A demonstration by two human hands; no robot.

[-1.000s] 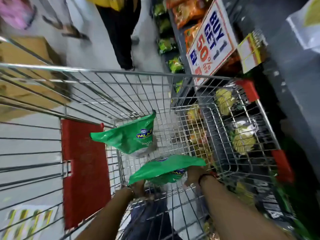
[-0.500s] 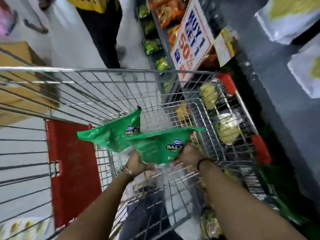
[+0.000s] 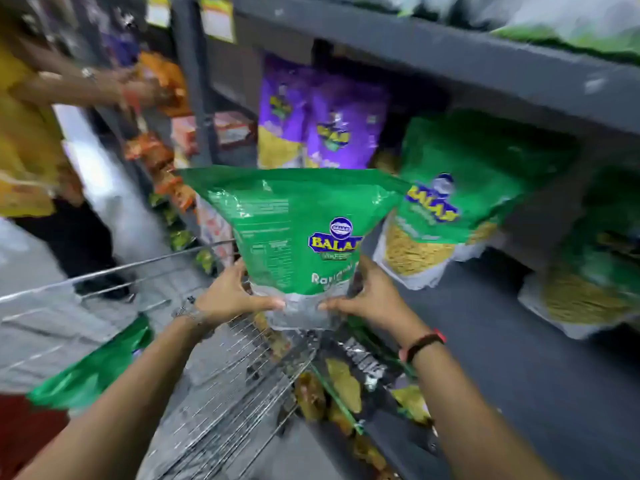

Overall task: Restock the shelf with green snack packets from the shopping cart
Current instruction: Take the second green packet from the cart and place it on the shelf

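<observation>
A large green snack packet (image 3: pixel 294 223) is held upright above the wire shopping cart (image 3: pixel 221 389), in front of the dark shelf (image 3: pixel 485 323). My left hand (image 3: pixel 232 294) grips its lower left corner and my right hand (image 3: pixel 367 297) grips its lower right corner, both at the clear bottom strip. Another green packet (image 3: pixel 93 368) lies in the cart at the lower left. On the shelf to the right stand matching green packets (image 3: pixel 460 199), leaning, with one more (image 3: pixel 595 271) at the far right.
Purple packets (image 3: pixel 322 123) stand at the back of the shelf, left of the green ones. Another person in a yellow top (image 3: pixel 27 140) handles orange packets at the upper left. An upper shelf board (image 3: pixel 450 60) runs overhead. More snack bags (image 3: pixel 346 386) sit on a lower shelf.
Both hands have lifted the green packet up out of the cart and over toward the shelf. The view has swung from the cart up to the shelf.
</observation>
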